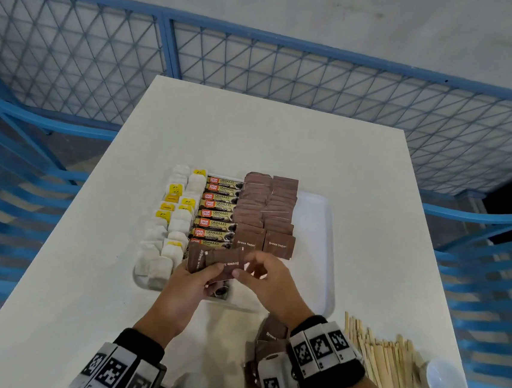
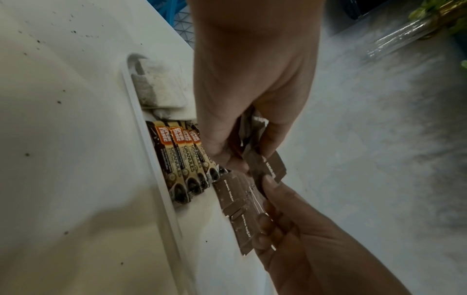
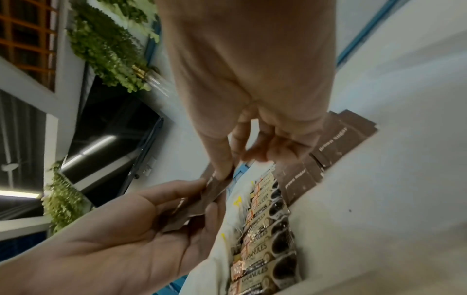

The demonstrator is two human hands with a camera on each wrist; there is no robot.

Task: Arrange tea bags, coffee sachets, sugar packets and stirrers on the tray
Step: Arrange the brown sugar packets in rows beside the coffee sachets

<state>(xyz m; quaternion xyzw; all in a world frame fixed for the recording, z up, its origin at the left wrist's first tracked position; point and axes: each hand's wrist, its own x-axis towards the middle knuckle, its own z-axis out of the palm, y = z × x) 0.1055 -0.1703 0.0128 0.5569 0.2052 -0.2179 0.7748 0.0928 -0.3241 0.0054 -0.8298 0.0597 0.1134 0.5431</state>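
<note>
At the centre of the head view, a shallow white rectangular plastic tray [image 1: 316, 231] carries columns of white paper tea bags [image 1: 169, 232], gold-and-black coffee sachets [image 1: 216, 215] and brown paper sugar packets [image 1: 267, 213], while pale wooden stirrers [image 1: 385, 359] wait at lower right. Above the tray's near edge, the left hand [image 1: 189, 284] curls around a small fan of brown sugar packets [image 1: 215, 260]. The right hand [image 1: 267, 277] pinches one by its edge; light, thin and slippery, they are probably best taken at the crimped ends.
</note>
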